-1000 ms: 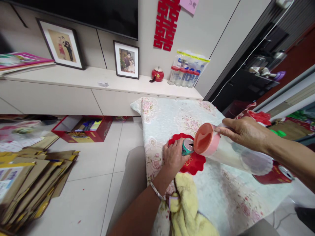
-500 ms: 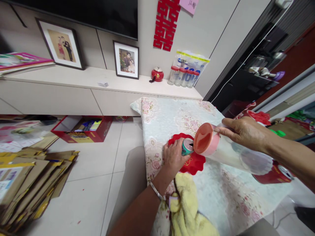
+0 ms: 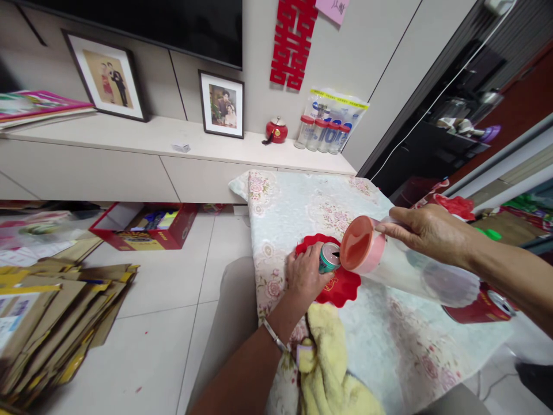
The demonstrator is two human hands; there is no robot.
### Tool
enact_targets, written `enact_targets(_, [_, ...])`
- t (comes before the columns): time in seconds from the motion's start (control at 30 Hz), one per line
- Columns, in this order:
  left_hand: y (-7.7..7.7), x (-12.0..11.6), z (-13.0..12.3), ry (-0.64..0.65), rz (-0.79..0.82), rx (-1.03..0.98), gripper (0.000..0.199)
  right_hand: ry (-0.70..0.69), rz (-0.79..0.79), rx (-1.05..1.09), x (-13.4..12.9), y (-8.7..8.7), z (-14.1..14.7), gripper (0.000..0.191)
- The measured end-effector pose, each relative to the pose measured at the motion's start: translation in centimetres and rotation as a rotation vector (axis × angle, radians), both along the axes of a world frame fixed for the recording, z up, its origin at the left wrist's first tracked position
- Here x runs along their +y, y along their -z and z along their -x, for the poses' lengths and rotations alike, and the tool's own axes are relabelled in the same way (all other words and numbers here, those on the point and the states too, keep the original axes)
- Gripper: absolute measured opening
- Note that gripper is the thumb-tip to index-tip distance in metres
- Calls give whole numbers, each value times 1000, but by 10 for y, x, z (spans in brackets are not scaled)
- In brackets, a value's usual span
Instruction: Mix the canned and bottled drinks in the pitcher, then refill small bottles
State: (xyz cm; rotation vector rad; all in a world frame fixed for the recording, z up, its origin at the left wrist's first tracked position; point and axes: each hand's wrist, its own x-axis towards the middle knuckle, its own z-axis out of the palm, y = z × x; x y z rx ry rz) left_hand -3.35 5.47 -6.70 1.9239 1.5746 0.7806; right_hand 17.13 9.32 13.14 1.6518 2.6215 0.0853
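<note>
My left hand (image 3: 306, 275) is wrapped round a small green can (image 3: 329, 257) with an open top, over a red scalloped plate (image 3: 345, 288). In my right hand (image 3: 412, 227) is the handle of a translucent pitcher (image 3: 406, 275) with a pink lid (image 3: 358, 244). The pitcher is tipped on its side, its lid at the can's rim. Whether liquid is flowing cannot be made out. A red can (image 3: 481, 305) stands behind the pitcher's base at the right. The yellow towel (image 3: 332, 357) lies just below the plate.
A floral cloth (image 3: 289, 213) covers the table. Beyond it, a white shelf (image 3: 159, 135) holds picture frames, a red pot (image 3: 276, 131) and several lidded jars (image 3: 320, 135). On the floor at left are a red box (image 3: 173, 230) and flattened cardboard (image 3: 64, 317).
</note>
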Motion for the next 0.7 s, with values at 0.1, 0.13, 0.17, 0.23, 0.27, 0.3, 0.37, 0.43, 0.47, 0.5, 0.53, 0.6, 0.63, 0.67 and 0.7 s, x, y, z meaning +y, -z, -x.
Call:
enact_targets(0.1, [1,1,-1,-1,-9,-8,55,-10,-3,-21,2,1,-2,64])
enact_targets(0.13, [1,1,-1,-2,-13,-10,56,-13,-5,-24,2,1,-2,64])
enact_targets(0.17, [1,1,-1,-3,-16,-11,57,-14,-3,-28,3,2,-3,65])
enact_targets(0.23, [2,1,-1,-2,-14,-7,56,-11,-2,-33,4,2,-3,66])
enact_targets(0.27, [2,1,-1,-2,-11,-5,55,-11,0,-34,4,2,-4,67])
enact_targets(0.3, [2,1,-1,-1,-9,-5,55,-12,-1,-34,4,2,-4,67])
enact_targets(0.37, [2,1,0,-1,-11,-7,56,-21,-7,-35,4,2,-4,67])
enact_targets(0.43, [3,1,0,0,-13,-11,57,-30,-10,-42,5,2,-4,67])
enact_targets(0.47, [3,1,0,1,-12,-12,58,-33,-11,-47,5,2,-4,67])
enact_targets(0.5, [3,1,0,2,-11,-13,58,-35,-10,-51,5,2,-4,67])
enact_targets(0.53, [3,1,0,2,-10,-13,59,-35,-10,-54,5,2,-4,67])
enact_targets(0.6, [3,1,0,1,-13,-14,59,-34,-6,-53,6,2,-4,65])
enact_targets(0.63, [3,1,-1,-1,-16,-15,59,-34,-3,-52,6,2,-4,65])
enact_targets(0.67, [3,1,-1,-2,-19,-15,59,-35,-2,-50,6,3,-4,64])
enact_targets(0.7, [4,1,-1,-3,-21,-15,59,-36,-3,-49,6,3,-4,63])
